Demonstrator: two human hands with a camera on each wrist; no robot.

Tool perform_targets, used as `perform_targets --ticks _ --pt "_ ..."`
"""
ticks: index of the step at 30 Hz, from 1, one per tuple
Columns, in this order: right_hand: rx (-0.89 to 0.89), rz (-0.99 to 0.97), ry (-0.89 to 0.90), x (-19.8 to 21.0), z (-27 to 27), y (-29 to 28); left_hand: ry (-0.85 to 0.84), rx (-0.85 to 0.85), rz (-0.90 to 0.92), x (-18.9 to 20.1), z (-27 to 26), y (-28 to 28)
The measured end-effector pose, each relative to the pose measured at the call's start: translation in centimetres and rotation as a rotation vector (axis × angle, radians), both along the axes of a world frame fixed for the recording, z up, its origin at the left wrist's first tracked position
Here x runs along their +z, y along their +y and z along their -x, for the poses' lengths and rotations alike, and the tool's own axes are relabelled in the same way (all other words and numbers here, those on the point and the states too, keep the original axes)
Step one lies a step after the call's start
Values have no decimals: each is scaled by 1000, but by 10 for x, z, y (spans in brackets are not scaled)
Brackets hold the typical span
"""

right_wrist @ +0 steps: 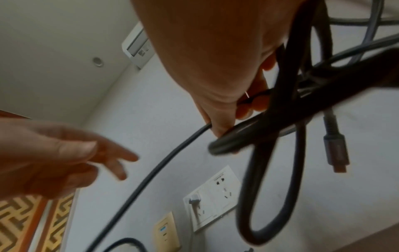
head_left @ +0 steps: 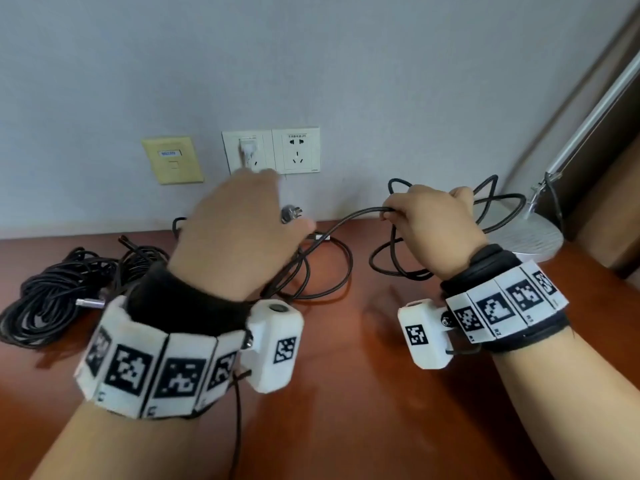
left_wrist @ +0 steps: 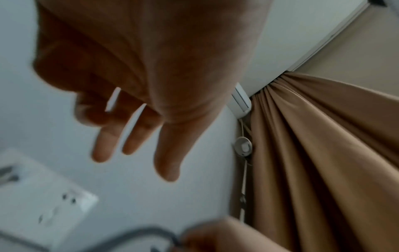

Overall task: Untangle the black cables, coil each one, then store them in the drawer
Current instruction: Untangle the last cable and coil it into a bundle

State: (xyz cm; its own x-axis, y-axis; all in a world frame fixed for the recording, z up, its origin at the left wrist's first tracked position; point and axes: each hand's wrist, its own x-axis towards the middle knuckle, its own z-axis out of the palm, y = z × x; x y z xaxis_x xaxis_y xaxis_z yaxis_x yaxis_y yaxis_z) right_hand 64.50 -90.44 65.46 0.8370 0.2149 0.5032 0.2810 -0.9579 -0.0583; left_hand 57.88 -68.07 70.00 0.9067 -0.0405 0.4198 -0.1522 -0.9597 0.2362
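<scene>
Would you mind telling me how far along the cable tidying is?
Done: nothing is stored; no drawer shows. In hand: the right hand grips loops of one black cable, while the left hand is open. Left: its trailing length and the bundle on the desk.

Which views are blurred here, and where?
Head view: the left hand is motion-smeared, while the right hand and its black cable are sharper. Left wrist view: soft throughout, wall socket smeared. Right wrist view: near cable loops blur.
</scene>
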Motion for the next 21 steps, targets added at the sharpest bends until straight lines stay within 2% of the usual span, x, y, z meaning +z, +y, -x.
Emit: perform_targets --ticks 2,4,7,10,15,19,21 --pt "53 -17 -70 2 5 9 21 -166 17 -12 -2 -24" --pt "118 -12 -154 3 10 18 28 -240 -40 -31 -13 -41" --pt "182 -25 -240 -2 12 29 -40 -215 80 -45 -27 -42" --pt "204 -86 -260 -10 7 31 -152 -248 236 -37 -27 -30" --pt "55 -106 -183 -17 -3 18 -258 -219 515 -10 -20 -2" --pt "33 -144 -237 -13 -5 10 -370 -153 653 -1 -24 16" --pt "34 -135 -193 -11 -6 8 -376 -127 709 -1 -27 23"
